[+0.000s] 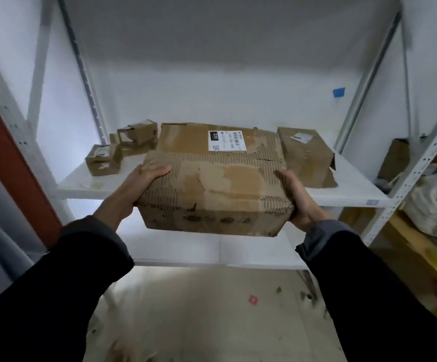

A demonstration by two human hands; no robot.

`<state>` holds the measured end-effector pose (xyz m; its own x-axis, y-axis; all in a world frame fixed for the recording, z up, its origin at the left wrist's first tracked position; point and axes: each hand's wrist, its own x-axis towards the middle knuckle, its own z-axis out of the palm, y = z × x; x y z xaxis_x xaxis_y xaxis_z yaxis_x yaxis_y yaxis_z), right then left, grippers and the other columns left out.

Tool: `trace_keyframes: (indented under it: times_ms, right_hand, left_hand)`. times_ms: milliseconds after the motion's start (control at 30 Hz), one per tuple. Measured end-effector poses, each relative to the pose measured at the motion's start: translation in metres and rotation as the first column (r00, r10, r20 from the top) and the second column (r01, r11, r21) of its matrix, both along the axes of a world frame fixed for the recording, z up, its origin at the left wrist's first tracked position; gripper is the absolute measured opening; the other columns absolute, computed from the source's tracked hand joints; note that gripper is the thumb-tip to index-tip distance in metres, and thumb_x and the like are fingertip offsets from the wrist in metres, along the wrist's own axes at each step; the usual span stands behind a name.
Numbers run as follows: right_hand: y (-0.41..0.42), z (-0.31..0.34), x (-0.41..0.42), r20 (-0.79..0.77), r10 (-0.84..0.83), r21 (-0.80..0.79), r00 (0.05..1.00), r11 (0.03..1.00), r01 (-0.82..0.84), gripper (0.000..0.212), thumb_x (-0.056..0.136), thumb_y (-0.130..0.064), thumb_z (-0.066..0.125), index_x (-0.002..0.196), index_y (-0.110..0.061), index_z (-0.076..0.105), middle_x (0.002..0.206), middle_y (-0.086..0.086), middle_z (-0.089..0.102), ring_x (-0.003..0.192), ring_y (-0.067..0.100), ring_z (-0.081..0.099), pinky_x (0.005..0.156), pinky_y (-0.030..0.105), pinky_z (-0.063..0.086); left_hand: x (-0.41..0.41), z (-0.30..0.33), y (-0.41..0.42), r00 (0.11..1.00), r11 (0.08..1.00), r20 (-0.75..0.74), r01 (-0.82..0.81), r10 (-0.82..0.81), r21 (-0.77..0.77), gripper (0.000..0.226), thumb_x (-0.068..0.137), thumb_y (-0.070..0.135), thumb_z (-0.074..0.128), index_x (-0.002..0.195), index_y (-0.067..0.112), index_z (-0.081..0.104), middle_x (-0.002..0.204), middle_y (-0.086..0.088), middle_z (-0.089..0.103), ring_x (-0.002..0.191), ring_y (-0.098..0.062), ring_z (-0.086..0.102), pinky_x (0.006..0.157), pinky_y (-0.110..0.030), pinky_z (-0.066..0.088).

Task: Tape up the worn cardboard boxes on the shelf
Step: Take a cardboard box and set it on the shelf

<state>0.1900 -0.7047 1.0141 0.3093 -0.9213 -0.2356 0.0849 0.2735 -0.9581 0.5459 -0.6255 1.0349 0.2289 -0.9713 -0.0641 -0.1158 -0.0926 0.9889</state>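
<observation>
Large cardboard box [213,189], centre frame: outer paper torn away in strips, ribbed corrugation bare, white shipping label [227,141] at 12 o'clock on top. Near half overhanging the front edge of the white shelf [353,184]. Left hand [144,184] at 9 o'clock, fingers together and curled over the top corner; right hand [297,197] at 3 o'clock, fingers straight, pressed flat against the side. Two small crumpled boxes [103,159] at 10 o'clock. Dented flat box [306,155] at 2 o'clock, just beside. Blue tape scrap [339,92] on the wall behind.
</observation>
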Motion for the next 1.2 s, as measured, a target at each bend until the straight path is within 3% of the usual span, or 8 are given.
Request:
trace_keyframes:
  times_ms: [233,333,433,567,800,933,1067,1200]
  right_hand:
    - [-0.093,0.007,-0.006,-0.009,-0.052,-0.088,0.999,0.995,0.051,0.053,0.085,-0.07,0.044,0.109,-0.031,0.072,0.108,0.002,0.071,0.097,0.022,0.064,0.089,0.044,0.045]
    - [-0.137,0.013,-0.008,0.005,-0.07,-0.104,0.998,0.992,0.07,0.069,0.081,-0.077,0.042,0.12,-0.027,0.069,0.112,0.005,0.067,0.105,0.025,0.06,0.092,0.046,0.042]
    - [-0.175,0.021,-0.002,0.063,-0.073,-0.109,0.995,0.991,0.079,0.069,0.082,-0.075,0.043,0.119,-0.024,0.07,0.116,0.006,0.066,0.109,0.026,0.058,0.097,0.045,0.041]
    - [-0.226,0.025,0.006,0.091,-0.103,-0.122,0.99,0.986,0.114,0.069,0.083,-0.073,0.045,0.122,-0.022,0.07,0.13,0.014,0.065,0.11,0.029,0.062,0.107,0.05,0.04]
    - [-0.31,0.037,0.016,0.04,-0.17,-0.081,0.985,0.982,0.172,0.056,0.079,-0.07,0.056,0.104,-0.025,0.078,0.111,0.009,0.07,0.101,0.028,0.063,0.094,0.043,0.047]
    - [-0.35,0.05,0.02,-0.037,-0.231,-0.078,0.972,0.971,0.228,0.049,0.082,-0.069,0.056,0.089,-0.026,0.079,0.09,0.004,0.074,0.083,0.023,0.069,0.085,0.039,0.05]
    - [-0.384,0.05,0.019,-0.171,-0.271,-0.043,0.947,0.963,0.268,0.071,0.068,-0.076,0.061,0.115,-0.023,0.072,0.101,0.003,0.075,0.105,0.025,0.066,0.086,0.04,0.05]
    - [-0.404,0.044,0.017,-0.225,-0.205,-0.009,0.953,0.978,0.208,0.07,0.065,-0.068,0.071,0.119,-0.023,0.07,0.114,0.007,0.073,0.112,0.029,0.065,0.091,0.043,0.051]
  left_hand:
    - [-0.005,0.014,-0.104,0.999,0.998,0.01,0.048,-0.048,-0.028,0.037,0.089,0.054,0.066,0.118,0.031,0.067,0.109,0.001,0.076,0.099,-0.023,0.073,0.092,-0.046,0.056]
    - [0.0,0.024,-0.146,0.999,0.999,0.014,0.044,-0.044,-0.005,0.047,0.083,0.065,0.066,0.116,0.032,0.07,0.107,0.001,0.076,0.103,-0.027,0.072,0.098,-0.053,0.051]
    - [0.009,0.029,-0.187,0.999,0.999,-0.003,0.038,-0.038,0.034,0.067,0.065,0.079,0.072,0.116,0.036,0.072,0.111,0.002,0.076,0.109,-0.03,0.069,0.104,-0.059,0.044]
    - [0.019,0.028,-0.245,0.997,0.997,-0.063,0.057,-0.053,0.056,0.07,0.061,0.081,0.072,0.116,0.036,0.073,0.113,0.001,0.075,0.111,-0.03,0.068,0.105,-0.057,0.044]
    - [0.034,0.027,-0.358,0.985,0.991,-0.135,0.12,-0.112,0.057,0.066,0.07,0.069,0.075,0.118,0.025,0.072,0.112,-0.008,0.075,0.107,-0.032,0.069,0.105,-0.055,0.047]
    - [0.052,0.031,-0.424,0.99,0.982,-0.093,0.115,-0.102,0.152,0.096,0.045,0.081,0.082,0.124,0.029,0.067,0.12,-0.008,0.072,0.114,-0.035,0.065,0.106,-0.056,0.045]
    - [0.054,0.032,-0.466,0.987,0.969,-0.063,0.158,-0.149,0.19,0.095,0.045,0.08,0.083,0.124,0.028,0.067,0.119,-0.008,0.073,0.114,-0.035,0.065,0.105,-0.057,0.045]
    - [0.052,0.016,-0.479,0.986,0.96,-0.043,0.164,-0.158,0.226,0.093,0.048,0.078,0.084,0.125,0.029,0.067,0.12,-0.008,0.072,0.114,-0.036,0.065,0.104,-0.06,0.044]
